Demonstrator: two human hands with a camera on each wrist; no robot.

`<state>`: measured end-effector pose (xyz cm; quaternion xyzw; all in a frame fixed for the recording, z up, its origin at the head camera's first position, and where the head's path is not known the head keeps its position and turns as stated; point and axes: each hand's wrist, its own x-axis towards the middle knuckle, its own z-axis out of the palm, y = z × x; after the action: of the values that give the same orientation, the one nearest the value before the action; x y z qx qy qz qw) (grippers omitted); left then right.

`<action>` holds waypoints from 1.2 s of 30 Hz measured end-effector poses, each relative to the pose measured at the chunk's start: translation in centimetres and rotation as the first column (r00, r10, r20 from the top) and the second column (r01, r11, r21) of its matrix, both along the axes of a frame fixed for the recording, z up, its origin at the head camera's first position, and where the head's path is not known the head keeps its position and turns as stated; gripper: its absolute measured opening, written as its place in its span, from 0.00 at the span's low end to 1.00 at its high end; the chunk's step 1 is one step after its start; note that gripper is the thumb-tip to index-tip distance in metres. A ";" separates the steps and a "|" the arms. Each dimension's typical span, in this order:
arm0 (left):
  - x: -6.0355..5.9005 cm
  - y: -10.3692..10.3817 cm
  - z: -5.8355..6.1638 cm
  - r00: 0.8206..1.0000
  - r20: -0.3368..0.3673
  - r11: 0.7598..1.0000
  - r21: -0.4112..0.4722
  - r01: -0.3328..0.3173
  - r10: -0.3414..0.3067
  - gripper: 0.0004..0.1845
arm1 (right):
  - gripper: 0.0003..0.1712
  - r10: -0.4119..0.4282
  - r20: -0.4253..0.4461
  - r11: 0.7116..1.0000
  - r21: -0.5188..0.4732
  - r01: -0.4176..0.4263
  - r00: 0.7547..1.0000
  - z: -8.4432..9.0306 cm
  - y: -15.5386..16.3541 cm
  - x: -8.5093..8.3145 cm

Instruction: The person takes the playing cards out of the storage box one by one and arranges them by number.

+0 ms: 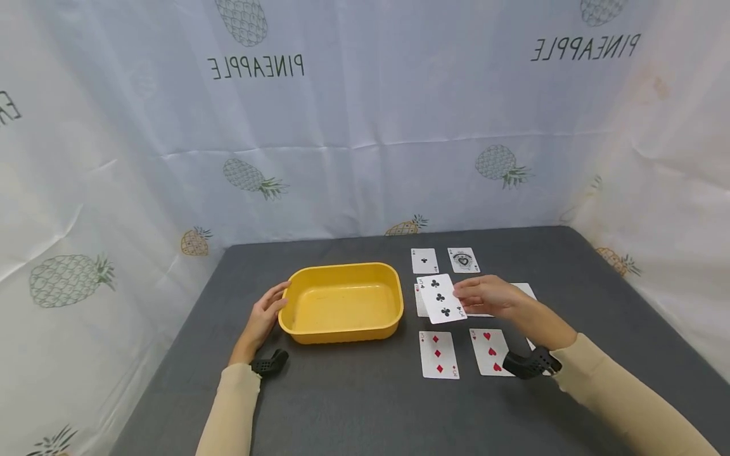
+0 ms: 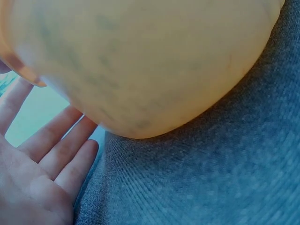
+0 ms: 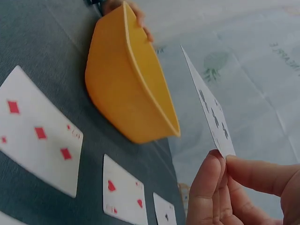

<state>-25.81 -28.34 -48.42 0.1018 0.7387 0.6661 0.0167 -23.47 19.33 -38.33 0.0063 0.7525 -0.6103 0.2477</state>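
My right hand [image 1: 485, 295] pinches a three of clubs [image 1: 440, 296] between thumb and fingertips. In the right wrist view the card [image 3: 210, 110] stands tilted, seen almost edge-on, above the table. Behind it in the head view, a two of hearts [image 3: 123, 192] is mostly covered. My left hand [image 1: 267, 315] holds the left rim of a yellow plastic tub [image 1: 342, 337]. From the left wrist, several fairly straight fingers [image 2: 61, 145] show along the tub's outer wall, with one fingertip at the rim.
Right of the tub lie an ace of clubs [image 1: 424, 253], an ornate black ace [image 1: 454, 252], a three of diamonds [image 1: 438, 364] and a three of hearts [image 1: 487, 364]. More cards [image 1: 525, 289] are partly hidden by my right hand and arm. A pineapple-print curtain [image 1: 365, 183] borders the grey table [image 1: 353, 405].
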 end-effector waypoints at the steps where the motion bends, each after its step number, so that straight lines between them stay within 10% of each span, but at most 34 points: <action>1: 0.0 0.0 0.0 1.000 0.003 1.000 -0.006 -0.007 0.007 0.29 | 0.13 -0.008 0.003 1.000 0.003 0.008 1.000 0.0 0.4 0.1; 36: -0.2 0.1 0.1 1.000 -0.005 1.000 -0.004 -0.005 0.005 0.29 | 0.04 -0.072 0.077 0.992 0.109 0.064 0.994 -1.9 14.3 2.5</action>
<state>-25.99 -28.22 -48.34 0.1014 0.7405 0.6643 0.0133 -20.94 33.62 -40.24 0.0697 0.7727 -0.5766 0.2562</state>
